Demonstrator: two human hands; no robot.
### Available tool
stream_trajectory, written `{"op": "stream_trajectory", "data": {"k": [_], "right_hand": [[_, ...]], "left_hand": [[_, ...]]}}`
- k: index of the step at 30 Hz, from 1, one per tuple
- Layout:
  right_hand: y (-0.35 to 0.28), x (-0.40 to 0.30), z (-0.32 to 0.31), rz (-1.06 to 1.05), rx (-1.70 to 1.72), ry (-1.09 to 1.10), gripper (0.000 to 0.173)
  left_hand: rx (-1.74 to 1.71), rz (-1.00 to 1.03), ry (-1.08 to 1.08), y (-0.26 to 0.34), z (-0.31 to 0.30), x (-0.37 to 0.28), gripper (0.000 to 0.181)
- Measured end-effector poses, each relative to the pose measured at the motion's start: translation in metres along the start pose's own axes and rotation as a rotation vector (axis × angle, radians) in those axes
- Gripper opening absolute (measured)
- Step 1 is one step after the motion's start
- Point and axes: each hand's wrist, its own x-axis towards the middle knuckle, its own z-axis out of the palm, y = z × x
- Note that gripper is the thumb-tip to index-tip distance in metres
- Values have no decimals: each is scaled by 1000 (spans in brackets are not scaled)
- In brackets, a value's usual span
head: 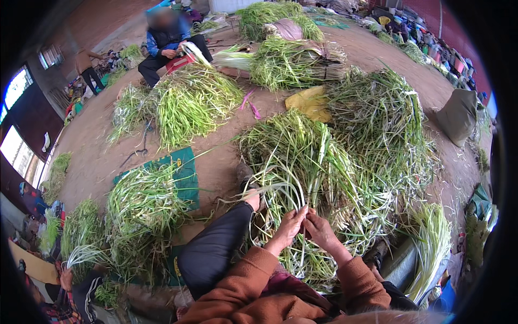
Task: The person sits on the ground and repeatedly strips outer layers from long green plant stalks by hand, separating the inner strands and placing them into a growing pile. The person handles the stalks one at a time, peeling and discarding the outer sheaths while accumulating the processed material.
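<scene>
In front of my lap, my left hand point(289, 227) pinches a few long pale leafy stalks point(298, 184), whose thin leaves arch up and over to the left. My right hand point(322, 232) meets it, thumb and fingers closed around the lower part of the same stalks; the exact grip is partly hidden. Beneath both hands spreads a large loose heap of green leafy stalks point(299, 146), like chives or garlic greens. By my right leg, a cleaner bundle of pale-stemmed stalks point(431, 243) lies over a grey support point(400, 259).
Another heap point(145, 202) rests left on a green sheet point(186, 174). A seated person point(168, 44) handles stalks behind a further pile point(194, 105). At lower left, a person's hand point(66, 279) holds stalks. Yellow sacking point(309, 103) and a grey-brown sack point(459, 115) lie beyond.
</scene>
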Motion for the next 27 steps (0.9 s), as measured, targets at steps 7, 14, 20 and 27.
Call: {"op": "stream_trajectory", "data": {"k": [7,14,20,27], "right_hand": [[85,16,-16,14,-624,243,19],[154,26,-13,217,-1136,68,36],[163,21,-21,-17,-1011,328,30],[155,27,-26,107,-990,216,20]], "left_hand": [[-255,509,297,38,-16,4,33],[-314,301,234,24,-13,6,36],[-312,234,241,24,-14,5,35],[-308,214,192,26,-10,2,29]]}}
